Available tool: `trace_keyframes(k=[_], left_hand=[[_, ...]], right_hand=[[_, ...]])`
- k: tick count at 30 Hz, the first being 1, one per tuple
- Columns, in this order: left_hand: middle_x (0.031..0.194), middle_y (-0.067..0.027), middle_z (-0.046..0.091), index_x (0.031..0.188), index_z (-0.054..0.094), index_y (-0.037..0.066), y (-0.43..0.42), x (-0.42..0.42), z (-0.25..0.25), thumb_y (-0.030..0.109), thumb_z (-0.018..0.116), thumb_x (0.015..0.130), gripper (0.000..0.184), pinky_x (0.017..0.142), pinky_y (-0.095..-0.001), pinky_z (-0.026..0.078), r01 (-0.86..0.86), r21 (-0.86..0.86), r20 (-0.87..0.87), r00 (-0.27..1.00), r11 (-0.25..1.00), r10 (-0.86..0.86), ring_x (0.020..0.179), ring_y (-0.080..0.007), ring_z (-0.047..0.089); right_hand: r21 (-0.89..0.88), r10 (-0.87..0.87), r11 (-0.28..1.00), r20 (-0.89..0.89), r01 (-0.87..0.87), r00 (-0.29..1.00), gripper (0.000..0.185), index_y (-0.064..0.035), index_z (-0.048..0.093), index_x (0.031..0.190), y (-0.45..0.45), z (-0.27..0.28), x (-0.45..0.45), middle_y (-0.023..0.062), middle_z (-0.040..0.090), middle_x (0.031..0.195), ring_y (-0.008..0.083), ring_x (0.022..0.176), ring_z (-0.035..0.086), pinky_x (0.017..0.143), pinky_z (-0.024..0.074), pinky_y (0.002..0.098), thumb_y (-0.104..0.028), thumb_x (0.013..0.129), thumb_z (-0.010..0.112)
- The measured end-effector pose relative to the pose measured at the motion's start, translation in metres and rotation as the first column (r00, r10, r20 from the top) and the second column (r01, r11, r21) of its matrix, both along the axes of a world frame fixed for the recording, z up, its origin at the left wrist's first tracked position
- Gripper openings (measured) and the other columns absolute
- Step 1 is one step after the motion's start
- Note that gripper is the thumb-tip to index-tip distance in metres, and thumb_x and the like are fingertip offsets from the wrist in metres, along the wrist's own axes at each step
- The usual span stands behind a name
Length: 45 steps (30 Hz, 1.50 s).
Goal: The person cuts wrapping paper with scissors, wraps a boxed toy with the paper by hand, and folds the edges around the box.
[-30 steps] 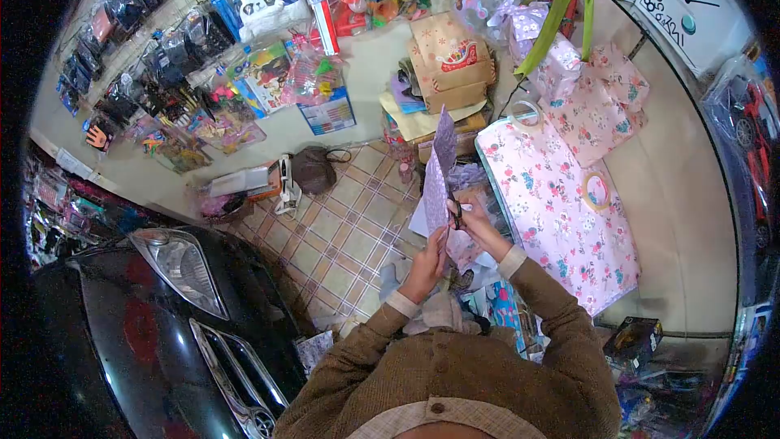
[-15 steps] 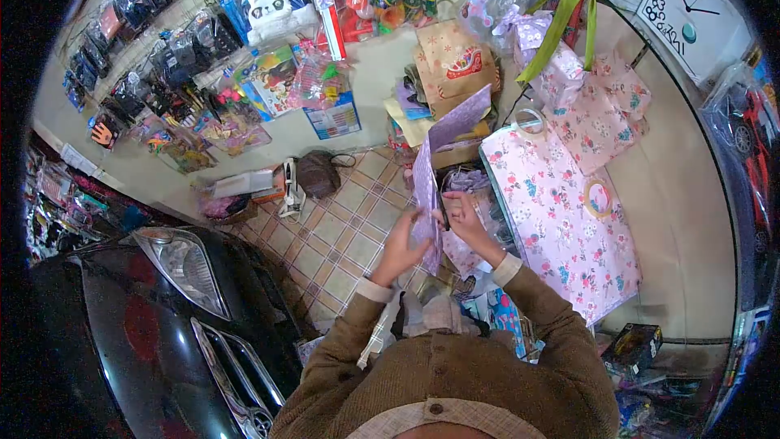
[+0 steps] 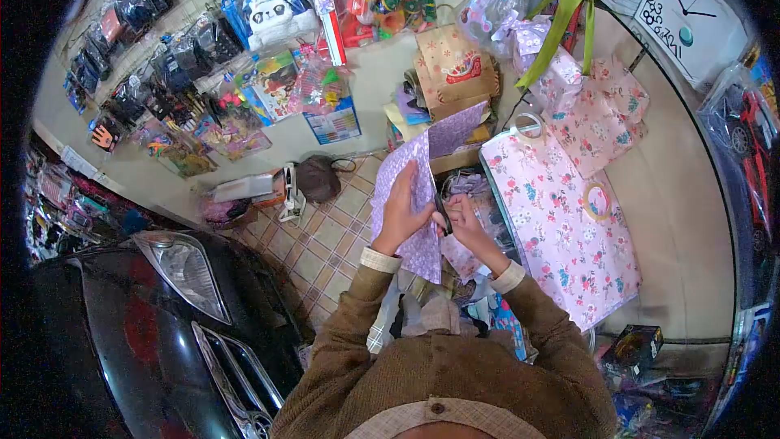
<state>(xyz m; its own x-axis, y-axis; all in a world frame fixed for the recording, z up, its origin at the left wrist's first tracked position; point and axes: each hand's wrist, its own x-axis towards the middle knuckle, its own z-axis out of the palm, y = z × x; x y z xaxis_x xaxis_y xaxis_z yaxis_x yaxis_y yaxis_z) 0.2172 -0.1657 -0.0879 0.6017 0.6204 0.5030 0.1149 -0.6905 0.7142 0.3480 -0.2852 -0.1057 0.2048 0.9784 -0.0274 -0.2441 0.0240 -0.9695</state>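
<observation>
A folded sheet of purple patterned paper (image 3: 413, 248) hangs in front of my body, its upper part bent over to the right. My left hand (image 3: 404, 210) grips its left side, fingers lying along the surface and thumb toward the scissors. Dark-handled scissors (image 3: 444, 215) are in my right hand (image 3: 469, 226), at the paper's right edge. The blades are partly hidden, so how far apart they are cannot be seen. Pink floral paper (image 3: 561, 228) lies right of my right hand, with a roll of tape (image 3: 597, 200) on it and another roll (image 3: 527, 124) at its top edge.
A black car front (image 3: 162, 341) fills the lower left. Brown paper bags (image 3: 457, 73) and a wrapped gift (image 3: 555, 73) with green ribbon stand at the back. A clock (image 3: 691, 20) is at the upper right. Packaged goods hang at the upper left, above a dark cap (image 3: 318, 179).
The purple paper has swung from nearly edge-on to showing its broad face. My left hand has moved up and left onto that face. My right hand stays close by with the scissors.
</observation>
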Motion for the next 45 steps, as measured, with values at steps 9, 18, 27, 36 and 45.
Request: trace_keyframes(k=[9, 18, 27, 36, 45], left_hand=[[0.128, -0.0212, 0.047, 0.132, 0.036, -0.003, 0.0, 0.002, -0.005, 0.014, 0.069, 0.072, 0.071, 0.096, -0.0371, 0.041, 0.06, -0.44, 0.026, 0.998, 0.896, -0.054, 0.116, -0.0325, 0.05], [0.139, -0.0204, 0.035, 0.139, 0.026, 0.0, 0.007, 0.001, -0.032, 0.014, 0.071, 0.072, 0.081, 0.097, -0.0403, 0.042, 0.199, -0.502, 0.001, 0.973, 0.842, -0.229, 0.122, -0.031, 0.044], [0.141, -0.0163, 0.033, 0.143, 0.02, 0.005, -0.002, 0.005, -0.056, 0.01, 0.072, 0.071, 0.089, 0.097, -0.0397, 0.041, 0.289, -0.473, 0.076, 0.954, 0.832, -0.289, 0.125, -0.0292, 0.04], [0.079, -0.012, 0.065, 0.087, 0.063, -0.003, -0.018, 0.01, -0.051, 0.009, 0.065, 0.077, 0.015, 0.056, -0.0293, 0.049, 0.11, -0.436, -0.232, 0.945, 0.893, -0.23, 0.064, -0.0162, 0.063], [0.067, -0.0071, 0.062, 0.082, 0.06, -0.002, -0.036, 0.009, -0.047, -0.002, 0.052, 0.083, 0.008, 0.053, -0.0258, 0.046, 0.256, -0.452, -0.125, 0.93, 0.855, -0.345, 0.059, -0.0109, 0.06]], right_hand=[[-0.126, -0.003, 0.992, -0.143, -0.015, 0.99, 0.026, -0.0115, 0.032, 0.104, -0.005, 0.02, -0.008, 0.0052, 0.053, 0.082, 0.013, 0.071, 0.057, 0.067, 0.0464, 0.0265, -0.023, 0.094, 0.052], [-0.219, 0.105, 0.967, -0.121, -0.13, 0.987, 0.042, -0.0104, 0.033, 0.107, -0.006, 0.008, 0.002, 0.0031, 0.051, 0.081, 0.0122, 0.066, 0.056, 0.062, 0.0466, 0.027, -0.037, 0.089, 0.059], [-0.235, 0.099, 0.955, -0.323, -0.181, 0.941, 0.045, -0.0096, 0.04, 0.109, -0.012, 0.018, 0.006, 0.0023, 0.05, 0.089, 0.0123, 0.073, 0.054, 0.067, 0.0446, 0.0255, -0.045, 0.088, 0.057], [-0.241, 0.017, 0.97, -0.067, -0.033, 0.998, 0.048, -0.0084, 0.037, 0.11, -0.02, 0.01, 0.002, 0.0036, 0.056, 0.08, 0.011, 0.072, 0.055, 0.068, 0.0426, 0.0254, -0.04, 0.086, 0.063], [-0.239, -0.057, 0.971, -0.111, 0.029, 0.992, 0.048, -0.0092, 0.034, 0.11, -0.023, 0.006, -0.003, 0.0034, 0.056, 0.08, 0.0109, 0.07, 0.055, 0.064, 0.0432, 0.025, -0.039, 0.087, 0.062]])
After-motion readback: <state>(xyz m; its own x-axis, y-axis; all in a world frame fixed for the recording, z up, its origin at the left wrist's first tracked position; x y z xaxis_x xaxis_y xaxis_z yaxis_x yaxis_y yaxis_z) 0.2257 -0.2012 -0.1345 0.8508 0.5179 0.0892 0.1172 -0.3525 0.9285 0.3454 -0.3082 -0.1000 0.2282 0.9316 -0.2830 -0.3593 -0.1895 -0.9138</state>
